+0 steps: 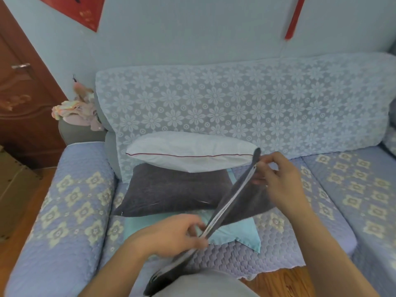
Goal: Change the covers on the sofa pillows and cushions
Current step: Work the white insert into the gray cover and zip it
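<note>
On the left of the sofa seat (278,249) you have a dark grey cushion (171,189) that is full and wears its grey cover, so that one looks like it is not changed yet. On top of it, leaning on the lacy sofa back (235,99), sits a bare white pillow (188,153) with a thin red line along its edge; it has no cover on, so its old cover is off. Under the grey cushion lies a flat light blue cover (235,232), and it looks like the new one waiting to go on. Your left hand (171,234) has its grip closed on the low end of an empty grey cover (246,202), by the zipper (231,202). Your right hand (280,179) pinches the top end of that zipper. The cover hangs slack between your two hands, over the seat. I think you are about a quarter done: the blue cover must go on, and the grey cushion comes after.
</note>
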